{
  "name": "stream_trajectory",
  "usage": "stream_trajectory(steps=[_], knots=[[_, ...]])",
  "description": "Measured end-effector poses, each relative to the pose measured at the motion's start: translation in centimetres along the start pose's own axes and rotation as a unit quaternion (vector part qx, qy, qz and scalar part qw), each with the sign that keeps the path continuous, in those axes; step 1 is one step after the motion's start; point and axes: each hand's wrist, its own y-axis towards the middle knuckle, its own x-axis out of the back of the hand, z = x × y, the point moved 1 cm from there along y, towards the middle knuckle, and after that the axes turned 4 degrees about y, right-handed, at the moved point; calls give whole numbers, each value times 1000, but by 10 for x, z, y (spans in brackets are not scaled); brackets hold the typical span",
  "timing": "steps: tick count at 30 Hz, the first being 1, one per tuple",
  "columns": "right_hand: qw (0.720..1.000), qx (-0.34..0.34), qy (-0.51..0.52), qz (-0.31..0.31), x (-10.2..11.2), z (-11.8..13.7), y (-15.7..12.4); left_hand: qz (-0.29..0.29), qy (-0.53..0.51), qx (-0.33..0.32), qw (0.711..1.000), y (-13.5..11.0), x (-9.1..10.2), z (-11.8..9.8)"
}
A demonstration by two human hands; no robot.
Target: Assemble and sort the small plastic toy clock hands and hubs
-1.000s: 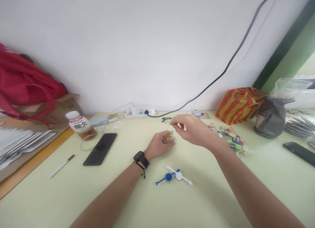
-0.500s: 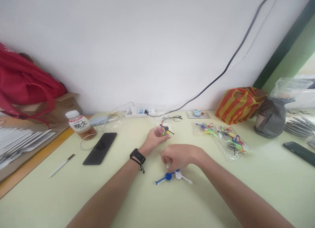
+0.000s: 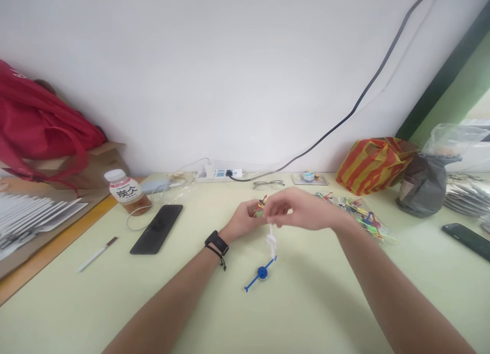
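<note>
My left hand (image 3: 245,220), with a black watch on its wrist, is closed round a small clear bag of coloured plastic pieces (image 3: 261,206), held just above the pale green table (image 3: 115,303). My right hand (image 3: 296,211) meets it from the right, fingers pinched on a white arrow-shaped plastic piece (image 3: 271,240) that hangs down from them. A blue arrow-shaped piece (image 3: 261,273) lies on the table below both hands.
A black phone (image 3: 156,228), a drink bottle (image 3: 126,192) and a pen (image 3: 97,254) lie at left. A power strip (image 3: 218,174) and glasses (image 3: 268,183) sit by the wall. Clear bags of coloured pieces (image 3: 360,213), a striped bag (image 3: 373,162) and another phone (image 3: 467,239) are at right.
My right hand dropped to the table, picked up the white piece from beside the blue one, and rose back to my left hand. The blue piece stays on the table.
</note>
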Motion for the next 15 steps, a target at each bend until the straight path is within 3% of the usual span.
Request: stream_trajectory(steps=[3,5,7,9,15], knots=[[978,26,54,-199,23,7,-12,-8,15,0,1000,0,-1,1],[938,50,56,-337,34,9,-18,-13,24,-1,1000,0,-2,2],[901,61,42,-427,38,7,-20,-8,32,-1,999,-1,-2,2],[889,50,27,-455,38,3,-18,2,36,-2,999,-1,-2,1],[891,18,-61,-449,22,-12,1,3,38,-15,999,-3,-5,-5]])
